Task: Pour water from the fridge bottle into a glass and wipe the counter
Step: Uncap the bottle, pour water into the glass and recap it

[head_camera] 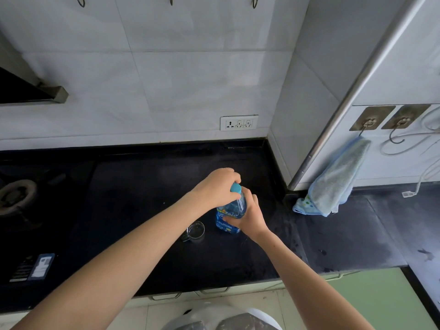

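Note:
A blue-tinted water bottle (229, 216) with a blue cap (236, 188) stands upright on the black counter (142, 198). My left hand (215, 186) comes from above with its fingers closed on the cap. My right hand (248, 215) wraps the bottle's body from the right side. A small clear glass (195, 230) with a handle stands on the counter just left of the bottle, apart from it. A pale blue cloth (333, 182) hangs from a hook on the fridge's side, its lower end on the counter.
A gas burner (16, 196) sits at the far left on the stove. A wall socket (238, 122) is on the tiles behind. The fridge (392, 67) stands at the right with a loose white cable (419, 184). Drawer handles (166, 296) run below the counter edge.

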`<state>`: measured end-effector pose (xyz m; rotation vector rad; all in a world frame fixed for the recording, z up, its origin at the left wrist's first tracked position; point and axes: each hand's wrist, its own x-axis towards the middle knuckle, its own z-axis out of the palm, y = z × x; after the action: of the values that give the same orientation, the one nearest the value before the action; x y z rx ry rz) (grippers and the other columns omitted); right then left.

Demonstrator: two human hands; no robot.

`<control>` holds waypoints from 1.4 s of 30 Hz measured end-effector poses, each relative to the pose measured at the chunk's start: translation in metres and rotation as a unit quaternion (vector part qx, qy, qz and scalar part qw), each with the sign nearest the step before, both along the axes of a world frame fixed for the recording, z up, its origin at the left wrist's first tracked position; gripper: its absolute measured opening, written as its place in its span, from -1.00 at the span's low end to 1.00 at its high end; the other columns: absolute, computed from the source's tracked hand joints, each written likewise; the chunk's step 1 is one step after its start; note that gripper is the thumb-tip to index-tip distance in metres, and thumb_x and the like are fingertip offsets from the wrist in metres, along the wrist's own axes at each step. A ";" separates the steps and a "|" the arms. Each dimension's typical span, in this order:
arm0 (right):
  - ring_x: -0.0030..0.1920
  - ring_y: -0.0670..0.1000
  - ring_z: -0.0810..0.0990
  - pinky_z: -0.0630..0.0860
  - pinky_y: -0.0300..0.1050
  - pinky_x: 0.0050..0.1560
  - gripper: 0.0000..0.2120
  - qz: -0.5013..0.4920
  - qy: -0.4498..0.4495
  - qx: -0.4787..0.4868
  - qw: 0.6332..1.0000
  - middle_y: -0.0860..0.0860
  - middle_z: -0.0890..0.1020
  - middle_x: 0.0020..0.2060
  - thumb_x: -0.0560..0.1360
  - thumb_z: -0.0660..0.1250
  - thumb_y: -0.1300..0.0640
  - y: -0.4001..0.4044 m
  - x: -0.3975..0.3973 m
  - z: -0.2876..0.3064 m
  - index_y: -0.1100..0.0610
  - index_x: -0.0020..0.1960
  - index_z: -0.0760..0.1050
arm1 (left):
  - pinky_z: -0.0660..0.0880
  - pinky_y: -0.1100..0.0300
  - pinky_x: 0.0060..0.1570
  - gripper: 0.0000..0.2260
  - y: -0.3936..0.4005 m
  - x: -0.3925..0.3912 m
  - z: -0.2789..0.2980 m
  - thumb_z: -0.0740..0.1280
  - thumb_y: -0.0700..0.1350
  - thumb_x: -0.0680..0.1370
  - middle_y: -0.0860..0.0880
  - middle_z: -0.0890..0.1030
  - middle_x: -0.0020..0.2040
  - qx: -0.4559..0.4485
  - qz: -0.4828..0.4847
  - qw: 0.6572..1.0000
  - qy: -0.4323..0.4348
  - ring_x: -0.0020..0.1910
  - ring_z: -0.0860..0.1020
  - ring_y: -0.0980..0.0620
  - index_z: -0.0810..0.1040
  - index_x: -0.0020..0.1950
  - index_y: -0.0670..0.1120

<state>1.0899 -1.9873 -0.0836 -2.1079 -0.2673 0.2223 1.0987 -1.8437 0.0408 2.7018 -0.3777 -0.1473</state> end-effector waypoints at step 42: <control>0.05 -0.17 0.48 0.47 -0.46 -0.13 -0.15 -0.007 -0.006 0.006 1.000 -0.09 0.35 0.11 0.27 0.62 0.15 0.000 0.003 -0.001 -0.04 0.41 0.23 | 0.44 0.18 -0.06 -0.80 -0.008 0.008 -0.004 0.32 -0.06 0.57 0.00 0.41 -0.06 0.059 -0.057 0.997 -0.004 -0.01 0.46 0.03 0.54 0.10 -0.16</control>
<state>1.0928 -1.9874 -0.0847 -2.0984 -0.2598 0.1981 1.1062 -1.8517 0.0370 2.7980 -0.5425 -0.1962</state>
